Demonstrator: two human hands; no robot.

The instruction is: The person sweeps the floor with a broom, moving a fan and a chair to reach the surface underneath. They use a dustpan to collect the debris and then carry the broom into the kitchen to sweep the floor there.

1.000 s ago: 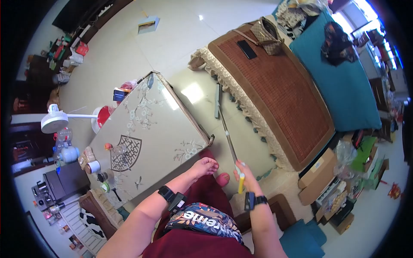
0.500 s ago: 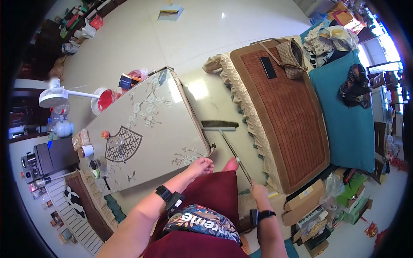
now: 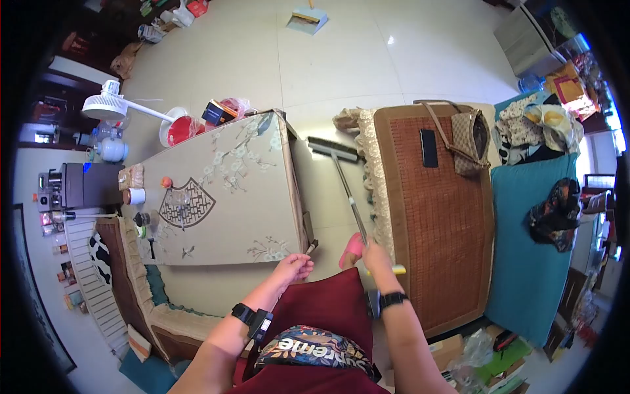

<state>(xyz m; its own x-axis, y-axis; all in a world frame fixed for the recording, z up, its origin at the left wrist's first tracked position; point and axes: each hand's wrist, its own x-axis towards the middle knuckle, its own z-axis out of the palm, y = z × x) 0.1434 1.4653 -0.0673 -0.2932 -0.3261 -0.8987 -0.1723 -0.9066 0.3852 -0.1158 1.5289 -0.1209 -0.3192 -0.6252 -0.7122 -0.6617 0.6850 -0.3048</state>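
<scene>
Flr [image 3: 328, 72]: pale tile, glossy. Couch [image 3: 369, 157]: R side of view, w/ brown woven mat [image 3: 440, 230] on top. Worktop [image 3: 249, 203]: L side, patterned cover, gap btwn it & couch. Broom [image 3: 346, 184]: head flat on flr in that gap, bristles dark, handle slanting back to person; yellow end shows past R hand. Dustpan [image 3: 307, 21]: on flr, far side, well apart from broom. Bag [image 3: 470, 143]: on mat, top open. R hand [image 3: 377, 257]: clamped on broom handle, nr pink slipper [image 3: 353, 249]. L hand [image 3: 293, 268]: fingers curled together, nr worktop corner; contents, if any, can't tell. Phone [image 3: 428, 148]: dark, flat on mat, beside bag. Peach [image 3: 167, 182]: on worktop.
</scene>
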